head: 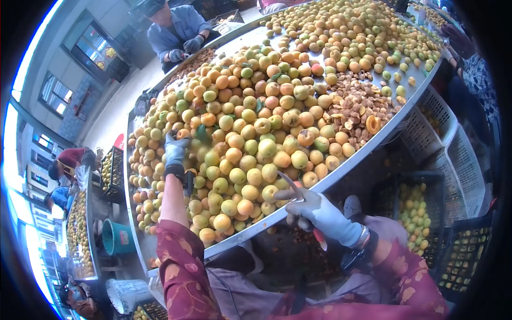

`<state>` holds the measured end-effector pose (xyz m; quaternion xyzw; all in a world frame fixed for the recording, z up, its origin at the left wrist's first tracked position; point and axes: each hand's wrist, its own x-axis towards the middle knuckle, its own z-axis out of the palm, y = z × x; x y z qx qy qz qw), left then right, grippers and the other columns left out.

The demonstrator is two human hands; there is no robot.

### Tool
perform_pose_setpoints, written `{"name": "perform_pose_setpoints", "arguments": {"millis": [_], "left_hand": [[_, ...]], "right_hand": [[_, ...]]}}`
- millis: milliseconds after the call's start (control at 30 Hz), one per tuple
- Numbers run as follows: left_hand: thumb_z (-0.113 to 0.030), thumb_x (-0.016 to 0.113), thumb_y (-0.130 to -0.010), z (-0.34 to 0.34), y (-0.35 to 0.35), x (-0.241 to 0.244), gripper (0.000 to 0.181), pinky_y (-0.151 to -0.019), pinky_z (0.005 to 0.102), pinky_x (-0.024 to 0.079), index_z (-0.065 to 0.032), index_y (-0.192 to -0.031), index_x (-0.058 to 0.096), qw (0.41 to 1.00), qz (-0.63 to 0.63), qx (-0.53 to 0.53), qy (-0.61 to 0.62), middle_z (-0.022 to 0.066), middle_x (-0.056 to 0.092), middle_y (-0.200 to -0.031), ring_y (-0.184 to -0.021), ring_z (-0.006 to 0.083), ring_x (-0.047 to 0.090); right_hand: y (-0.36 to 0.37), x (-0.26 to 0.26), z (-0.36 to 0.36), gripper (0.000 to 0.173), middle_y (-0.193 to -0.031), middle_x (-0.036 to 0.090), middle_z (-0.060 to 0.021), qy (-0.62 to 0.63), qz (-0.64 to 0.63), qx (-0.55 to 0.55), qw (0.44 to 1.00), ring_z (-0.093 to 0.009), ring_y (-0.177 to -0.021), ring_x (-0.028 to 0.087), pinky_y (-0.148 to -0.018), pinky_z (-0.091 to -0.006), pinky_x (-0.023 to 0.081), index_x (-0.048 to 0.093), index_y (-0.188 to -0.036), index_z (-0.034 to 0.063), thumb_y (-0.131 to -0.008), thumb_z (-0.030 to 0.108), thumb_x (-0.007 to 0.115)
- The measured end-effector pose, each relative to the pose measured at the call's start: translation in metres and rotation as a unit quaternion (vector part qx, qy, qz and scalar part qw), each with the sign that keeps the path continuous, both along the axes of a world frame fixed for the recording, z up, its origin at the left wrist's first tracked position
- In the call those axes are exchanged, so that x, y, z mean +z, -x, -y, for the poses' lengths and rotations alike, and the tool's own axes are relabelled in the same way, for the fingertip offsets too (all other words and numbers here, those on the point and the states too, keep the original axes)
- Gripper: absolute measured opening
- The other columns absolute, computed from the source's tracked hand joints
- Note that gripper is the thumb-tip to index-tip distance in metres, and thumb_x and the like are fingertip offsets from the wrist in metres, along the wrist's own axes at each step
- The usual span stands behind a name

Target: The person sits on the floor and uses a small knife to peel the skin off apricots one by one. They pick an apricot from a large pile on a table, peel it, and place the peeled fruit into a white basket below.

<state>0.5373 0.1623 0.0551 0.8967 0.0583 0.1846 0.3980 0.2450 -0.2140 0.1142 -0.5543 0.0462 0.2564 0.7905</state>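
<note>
My gloved left hand (176, 150) reaches into a heap of yellow-green and orange apricots (248, 160) on a metal-edged table (280, 212). Its fingertips are by an orange fruit, and whether they grip it cannot be told. My gloved right hand (318, 212) is at the table's near edge, closed on a knife with a curved blade (291, 183) and a red handle. The blade points up and left over the edge, near the fruit. To the right on the table lies a pile of brown apricot stones (356, 106) with a halved apricot (373, 125) on it.
Across the table a gloved person (176, 32) works; another person's sleeve (476, 76) shows at right. White plastic crates (466, 172) and a black crate of apricots (444, 200) stand right. A teal bucket (119, 237) and a white bucket (128, 294) stand left.
</note>
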Motion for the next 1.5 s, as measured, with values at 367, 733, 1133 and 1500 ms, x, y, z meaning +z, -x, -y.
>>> {"name": "perform_pose_setpoints", "arguments": {"millis": [367,733,1133,1500], "left_hand": [[-0.004,0.070,-0.081,0.103,0.177,0.086,0.054,-0.079,0.0241,0.053,-0.0026,-0.130,0.046,0.936,0.017,-0.177,0.305,0.0083,0.058,-0.114,-0.092,0.0145,0.061],[0.002,0.069,-0.076,0.172,0.268,0.075,0.047,-0.088,0.0249,0.049,-0.0036,-0.120,0.056,0.926,-0.046,-0.222,0.301,0.0056,0.057,-0.116,-0.100,0.0117,0.056],[0.002,0.068,-0.075,0.165,0.268,0.035,0.057,-0.090,0.0264,0.047,-0.0035,-0.128,0.049,0.938,-0.088,-0.246,0.227,0.0050,0.055,-0.118,-0.103,0.0137,0.054],[0.000,0.073,-0.073,0.165,0.265,0.026,0.054,-0.091,0.0304,0.048,-0.0050,-0.123,0.053,0.976,0.011,-0.205,0.067,0.0077,0.059,-0.117,-0.105,0.0179,0.057]], "right_hand": [[0.010,0.000,0.008,0.038,-0.082,0.059,-0.0013,0.042,0.101,0.026,0.994,-0.006,-0.062,0.058,-0.058,-0.0197,0.048,0.049,-0.131,0.0084,-0.098,0.027,0.049],[0.016,-0.017,0.002,0.043,-0.073,0.059,0.0006,0.194,0.382,0.000,0.903,-0.006,-0.055,0.049,-0.052,-0.0211,0.041,0.056,-0.118,0.0034,-0.100,0.040,0.040],[0.018,-0.022,-0.011,0.021,-0.067,0.061,-0.0059,0.433,0.473,0.051,0.766,-0.024,-0.062,0.064,-0.056,-0.0344,0.049,0.062,-0.104,0.0125,-0.096,0.028,0.049],[0.017,-0.030,-0.014,0.024,-0.069,0.061,-0.0183,0.452,0.418,0.044,0.787,-0.037,-0.064,0.063,-0.055,-0.0453,0.049,0.057,-0.102,0.0056,-0.094,0.028,0.052]]}}
